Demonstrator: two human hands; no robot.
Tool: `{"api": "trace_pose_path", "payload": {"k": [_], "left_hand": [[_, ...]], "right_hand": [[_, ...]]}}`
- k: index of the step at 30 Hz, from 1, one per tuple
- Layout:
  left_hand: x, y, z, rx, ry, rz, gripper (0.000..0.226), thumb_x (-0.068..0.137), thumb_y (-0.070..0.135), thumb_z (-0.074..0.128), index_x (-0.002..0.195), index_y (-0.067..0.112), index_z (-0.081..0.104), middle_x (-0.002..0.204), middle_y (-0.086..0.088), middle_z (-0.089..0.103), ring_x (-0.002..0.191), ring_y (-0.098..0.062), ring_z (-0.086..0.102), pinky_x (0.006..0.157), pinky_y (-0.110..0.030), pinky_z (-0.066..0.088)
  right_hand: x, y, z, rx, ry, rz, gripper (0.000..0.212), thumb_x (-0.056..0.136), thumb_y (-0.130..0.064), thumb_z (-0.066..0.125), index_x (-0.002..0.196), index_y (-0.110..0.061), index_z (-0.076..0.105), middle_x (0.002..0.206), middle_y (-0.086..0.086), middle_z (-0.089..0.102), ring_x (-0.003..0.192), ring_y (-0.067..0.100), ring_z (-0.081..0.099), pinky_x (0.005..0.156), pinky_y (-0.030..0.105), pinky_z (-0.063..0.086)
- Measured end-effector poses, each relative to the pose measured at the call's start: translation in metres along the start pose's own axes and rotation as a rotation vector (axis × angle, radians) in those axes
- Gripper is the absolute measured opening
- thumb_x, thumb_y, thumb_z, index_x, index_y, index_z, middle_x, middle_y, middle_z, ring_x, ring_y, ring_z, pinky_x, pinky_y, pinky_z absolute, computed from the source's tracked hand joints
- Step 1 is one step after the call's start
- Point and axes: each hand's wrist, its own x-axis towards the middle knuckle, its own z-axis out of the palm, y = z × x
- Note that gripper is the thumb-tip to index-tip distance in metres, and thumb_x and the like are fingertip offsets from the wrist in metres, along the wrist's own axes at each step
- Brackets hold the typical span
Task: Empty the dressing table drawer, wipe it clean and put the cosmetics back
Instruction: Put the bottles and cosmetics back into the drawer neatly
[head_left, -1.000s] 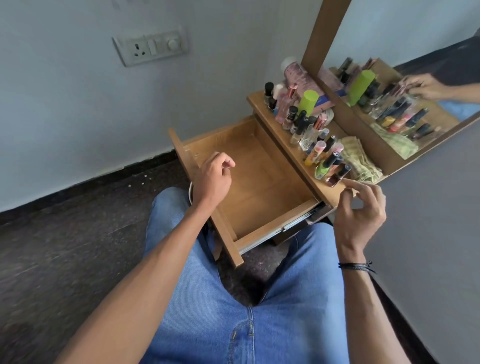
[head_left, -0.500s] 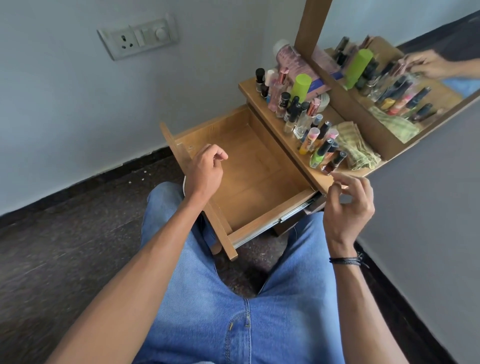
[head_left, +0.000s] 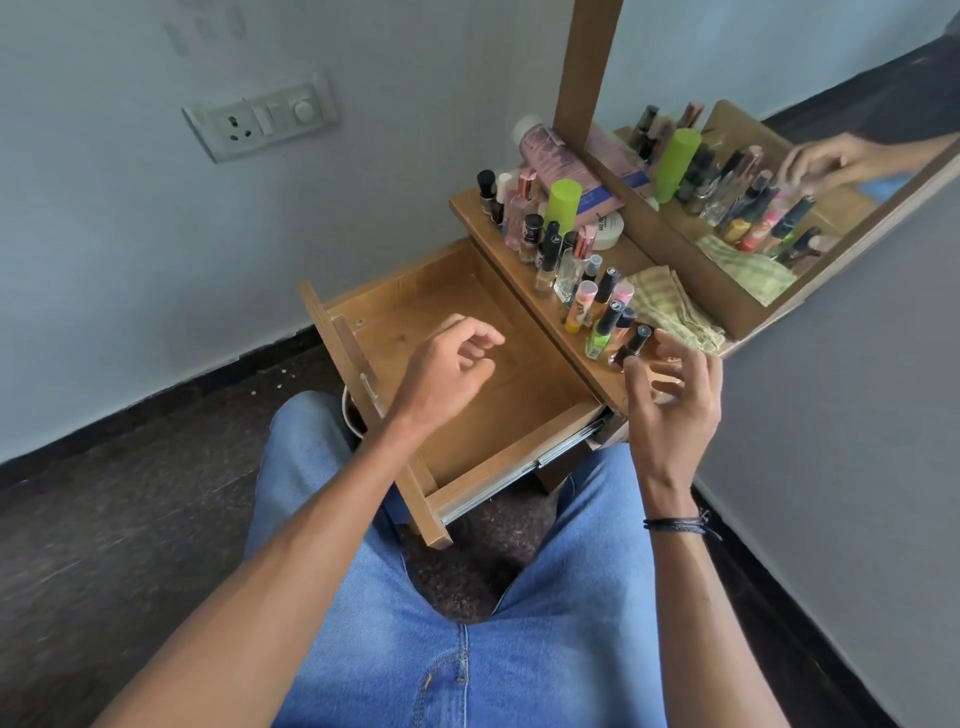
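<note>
Drawer (head_left: 524, 400) below left fingers (head_left: 484, 336)

This is a room in a home, a dressing corner. A low wooden dressing table (head_left: 519, 291) stands against a pale painted wall (head_left: 156, 260). A wood-framed mirror (head_left: 779, 171) rises behind its tabletop (head_left: 640, 255), which carries rows of nail polish and perfume bottles (head_left: 571, 265). A socket (head_left: 260, 122) with switches sits above a dark speckled stone floor (head_left: 130, 493).

Single head-worn wide-angle view, facing forward and down, close over the lap (head_left: 467, 649), drawer (head_left: 457, 291) just ahead
</note>
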Motion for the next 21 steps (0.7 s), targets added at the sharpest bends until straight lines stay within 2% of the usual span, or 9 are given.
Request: {"api": "trace_pose_path", "payload": {"k": [1, 4, 7, 12, 14, 17, 21], "left_hand": [[0.001, 0.009, 0.01, -0.023, -0.008, 0.015, 0.023, 0.087, 0.005, 0.067, 0.105, 0.019, 0.07, 0.106, 0.008, 0.063, 0.094, -0.005, 0.063, 0.08, -0.017, 0.055], [0.006, 0.034, 0.041, -0.099, -0.003, 0.004, 0.024, 0.09, 0.014, 0.07, 0.114, 0.016, 0.071, 0.105, 0.007, 0.065, 0.089, -0.004, 0.066, 0.076, -0.015, 0.055], [0.014, 0.047, 0.066, -0.141, 0.027, -0.054, 0.032, 0.09, 0.022, 0.073, 0.121, 0.017, 0.069, 0.107, 0.006, 0.067, 0.087, -0.003, 0.067, 0.076, -0.016, 0.056], [0.022, 0.059, 0.085, -0.124, 0.1, -0.05, 0.029, 0.087, 0.024, 0.076, 0.114, 0.014, 0.072, 0.102, 0.006, 0.066, 0.081, -0.005, 0.068, 0.076, -0.029, 0.061], [0.022, 0.061, 0.089, -0.074, 0.127, -0.04, 0.029, 0.085, 0.027, 0.078, 0.111, 0.014, 0.074, 0.099, 0.006, 0.067, 0.078, -0.007, 0.069, 0.075, -0.033, 0.061], [0.024, 0.06, 0.093, 0.01, 0.135, -0.029, 0.034, 0.081, 0.035, 0.079, 0.109, 0.016, 0.074, 0.096, 0.006, 0.068, 0.079, -0.012, 0.069, 0.074, -0.036, 0.06], [0.025, 0.064, 0.096, 0.111, 0.147, -0.033, 0.034, 0.081, 0.041, 0.079, 0.105, 0.017, 0.074, 0.098, 0.005, 0.068, 0.082, -0.017, 0.069, 0.072, -0.037, 0.057]], "right_hand": [[0.002, 0.001, 0.001, 0.0, -0.02, 0.008, 0.031, 0.091, -0.018, 0.076, 0.121, -0.016, 0.067, 0.111, -0.005, 0.057, 0.096, 0.013, 0.065, 0.073, 0.011, 0.051], [0.009, 0.003, 0.004, -0.034, -0.062, 0.003, 0.038, 0.089, -0.023, 0.079, 0.125, -0.018, 0.066, 0.113, -0.005, 0.056, 0.095, 0.007, 0.064, 0.075, 0.01, 0.053], [0.014, 0.003, 0.007, -0.094, -0.09, -0.025, 0.037, 0.088, -0.021, 0.08, 0.123, -0.016, 0.069, 0.114, -0.007, 0.058, 0.09, 0.005, 0.063, 0.075, 0.002, 0.044], [0.015, 0.007, 0.007, -0.154, -0.1, 0.007, 0.031, 0.087, -0.022, 0.08, 0.116, -0.016, 0.069, 0.108, -0.009, 0.064, 0.081, -0.009, 0.06, 0.073, -0.001, 0.039], [0.013, 0.009, 0.007, -0.158, -0.104, 0.038, 0.03, 0.087, -0.024, 0.08, 0.114, -0.016, 0.069, 0.106, -0.01, 0.066, 0.079, -0.009, 0.06, 0.073, -0.002, 0.038], [0.012, 0.011, 0.007, -0.148, -0.118, 0.07, 0.03, 0.087, -0.024, 0.08, 0.114, -0.017, 0.07, 0.108, -0.007, 0.072, 0.083, -0.001, 0.066, 0.076, -0.001, 0.041], [0.013, 0.011, 0.006, -0.11, -0.123, 0.104, 0.031, 0.087, -0.023, 0.079, 0.116, -0.017, 0.071, 0.111, -0.005, 0.073, 0.086, 0.004, 0.07, 0.081, 0.012, 0.05]]}}
